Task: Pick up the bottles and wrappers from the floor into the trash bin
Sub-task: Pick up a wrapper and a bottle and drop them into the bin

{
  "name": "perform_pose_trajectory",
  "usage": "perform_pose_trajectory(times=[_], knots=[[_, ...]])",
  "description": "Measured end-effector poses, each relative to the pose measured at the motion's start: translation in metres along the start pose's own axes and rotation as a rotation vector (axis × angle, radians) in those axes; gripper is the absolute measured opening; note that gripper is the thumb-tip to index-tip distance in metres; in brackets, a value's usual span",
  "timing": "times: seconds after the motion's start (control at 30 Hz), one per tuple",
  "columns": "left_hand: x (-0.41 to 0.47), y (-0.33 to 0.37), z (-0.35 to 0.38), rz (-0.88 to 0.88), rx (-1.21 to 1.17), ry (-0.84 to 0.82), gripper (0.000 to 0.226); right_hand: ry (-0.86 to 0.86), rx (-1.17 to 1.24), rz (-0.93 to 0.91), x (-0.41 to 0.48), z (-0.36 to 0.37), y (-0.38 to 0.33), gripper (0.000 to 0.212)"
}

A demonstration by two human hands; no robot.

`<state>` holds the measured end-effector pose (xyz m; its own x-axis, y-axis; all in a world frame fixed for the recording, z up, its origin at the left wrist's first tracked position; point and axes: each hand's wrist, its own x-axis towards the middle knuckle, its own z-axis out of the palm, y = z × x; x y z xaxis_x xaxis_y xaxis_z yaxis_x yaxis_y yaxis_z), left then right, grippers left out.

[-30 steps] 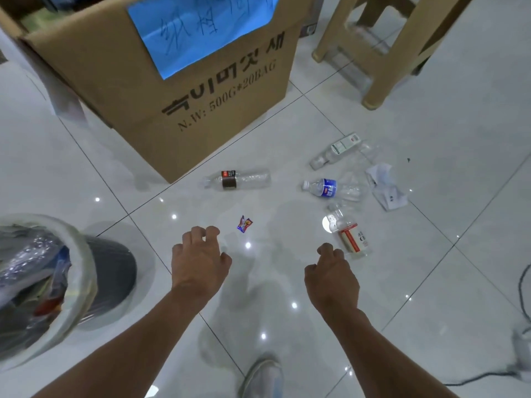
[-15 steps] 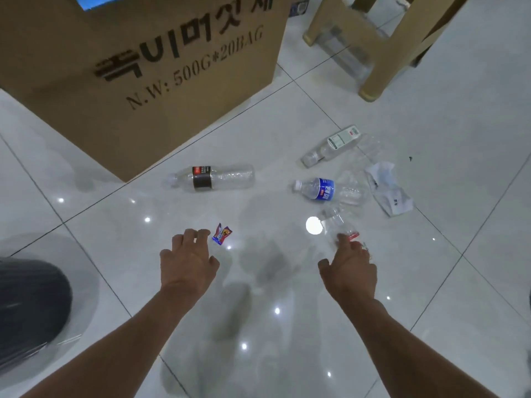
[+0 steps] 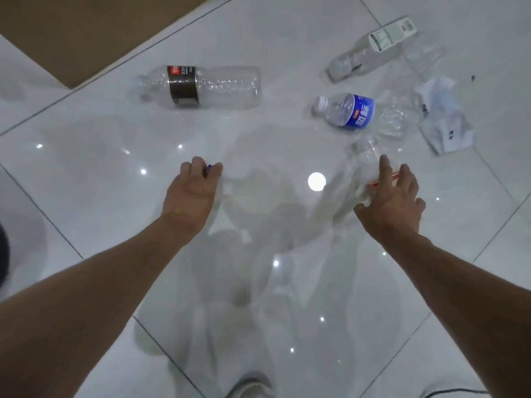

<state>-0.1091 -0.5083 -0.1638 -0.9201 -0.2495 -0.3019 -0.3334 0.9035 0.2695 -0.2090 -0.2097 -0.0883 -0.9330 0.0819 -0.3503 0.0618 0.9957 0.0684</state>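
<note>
Both hands have dropped closer to the floor since the earlier frame, and the cardboard box (image 3: 71,33) now shows only at the upper left. At centre frame the left hand (image 3: 194,193) pinches its fingers on the small candy wrapper (image 3: 209,168), barely visible. Right of centre, the right hand (image 3: 393,199) spreads open over the red-labelled bottle (image 3: 369,156), not yet clenched. Above lie the black-labelled bottle (image 3: 201,87), blue-labelled bottle (image 3: 353,112), white-labelled bottle (image 3: 373,50) and crumpled paper wrapper (image 3: 444,119)
</note>
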Motion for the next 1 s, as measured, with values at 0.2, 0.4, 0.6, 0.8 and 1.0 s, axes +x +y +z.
perform_pose_trajectory(times=[0.2,0.4,0.6,0.8,1.0], knots=[[-0.01,0.006,-0.004,-0.04,0.005,-0.07,0.031,-0.085,0.028,0.115,0.018,0.001,0.009,0.108],[-0.021,0.015,-0.005,-0.114,-0.083,-0.056,0.024,-0.096,0.077,0.289,0.004,0.021,0.004,0.084],[-0.041,0.011,-0.012,-0.113,-0.22,-0.078,0.023,-0.201,0.173,0.205,-0.042,0.033,-0.024,0.078],[-0.067,0.003,-0.048,-0.151,-0.273,-0.06,0.03,-0.2,0.203,-0.013,-0.085,0.002,-0.092,0.083],[-0.095,-0.012,-0.125,-0.278,-0.358,0.016,0.035,-0.157,0.191,-0.216,-0.131,-0.06,-0.165,0.085]])
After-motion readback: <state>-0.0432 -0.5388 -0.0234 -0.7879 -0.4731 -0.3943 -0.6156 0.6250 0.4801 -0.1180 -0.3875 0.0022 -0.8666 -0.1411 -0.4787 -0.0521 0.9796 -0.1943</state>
